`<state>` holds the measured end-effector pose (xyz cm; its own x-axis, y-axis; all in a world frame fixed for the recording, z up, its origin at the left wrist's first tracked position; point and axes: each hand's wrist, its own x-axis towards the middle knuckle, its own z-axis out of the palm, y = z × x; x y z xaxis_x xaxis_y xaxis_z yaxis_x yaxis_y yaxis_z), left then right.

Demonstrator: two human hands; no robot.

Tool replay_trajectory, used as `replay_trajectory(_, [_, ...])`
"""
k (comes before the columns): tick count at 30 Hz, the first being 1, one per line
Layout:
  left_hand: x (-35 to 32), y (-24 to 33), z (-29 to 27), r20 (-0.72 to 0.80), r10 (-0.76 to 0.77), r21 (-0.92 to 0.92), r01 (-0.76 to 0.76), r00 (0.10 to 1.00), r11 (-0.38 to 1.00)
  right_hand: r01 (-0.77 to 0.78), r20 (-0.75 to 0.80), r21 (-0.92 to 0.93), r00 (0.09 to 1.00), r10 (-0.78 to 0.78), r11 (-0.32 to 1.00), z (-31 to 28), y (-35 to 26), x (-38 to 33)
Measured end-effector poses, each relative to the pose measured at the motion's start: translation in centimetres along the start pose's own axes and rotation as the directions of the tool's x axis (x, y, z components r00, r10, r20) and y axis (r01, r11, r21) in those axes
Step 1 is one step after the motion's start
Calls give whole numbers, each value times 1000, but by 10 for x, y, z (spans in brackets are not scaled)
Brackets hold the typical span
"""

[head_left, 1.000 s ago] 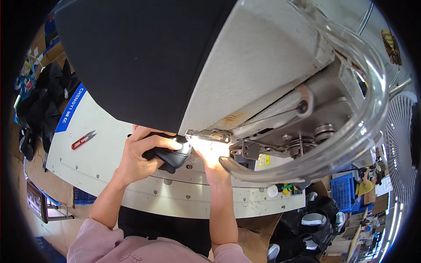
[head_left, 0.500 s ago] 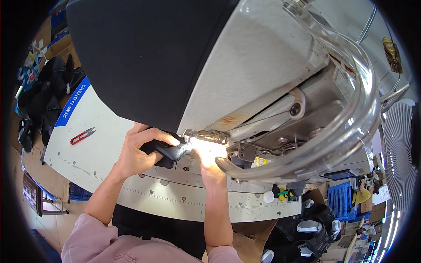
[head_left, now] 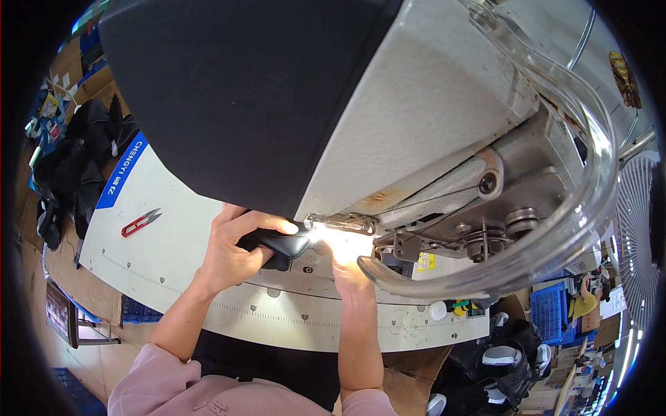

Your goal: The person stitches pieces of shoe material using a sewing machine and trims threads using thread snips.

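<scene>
My left hand (head_left: pixel 232 253) is closed around a black, leather-like stitched piece (head_left: pixel 288 244), fingers on top and thumb at its near side. The piece lies by the needle area of a sewing machine (head_left: pixel 416 118), whose grey head and black cover hide much of the middle. My right hand (head_left: pixel 352 270) is just right of the piece, under the machine's bright lamp. Glare washes out its fingers, so their hold cannot be made out. Red-handled thread snips (head_left: pixel 141 222) rest on the white table (head_left: pixel 187 243), left of my left hand.
A curved clear tube (head_left: pixel 596 208) arches at the machine's right. Black pieces are heaped at the far left (head_left: pixel 83 159); black-and-white items (head_left: pixel 503 357) fill the lower right. A fan (head_left: pixel 638 229) stands at the right edge. Beyond, a person (head_left: pixel 585 304) is near blue crates (head_left: pixel 548 312).
The whole view has shifted, so the machine, table and hands appear a little farther right and lower. Both hands keep about the same place by the black piece.
</scene>
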<state>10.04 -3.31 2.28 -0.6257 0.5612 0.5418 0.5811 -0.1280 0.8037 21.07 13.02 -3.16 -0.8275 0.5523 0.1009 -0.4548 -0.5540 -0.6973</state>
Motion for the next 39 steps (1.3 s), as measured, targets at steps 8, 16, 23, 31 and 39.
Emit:
replay_trajectory(8, [5,-5,0,21,12,91,-14,1000,996,95,-140,-502,972,-189,860,-31,13,10])
replay_trajectory(16, [5,2,1,17,-3,33,2,1000,999,-262,-366,-421,925,102,868,-50,25,6])
replay_trajectory(23, [8,3,2,-7,76,85,-75,997,993,-40,-237,-117,971,11,992,-14,17,7])
replay_trajectory(31, [-10,14,-1,13,226,157,-226,974,962,86,18,-655,995,-98,751,-14,-2,-1])
replay_trajectory(39, [-23,21,3,85,270,295,-283,959,912,381,460,-861,865,-201,-336,-66,8,-11])
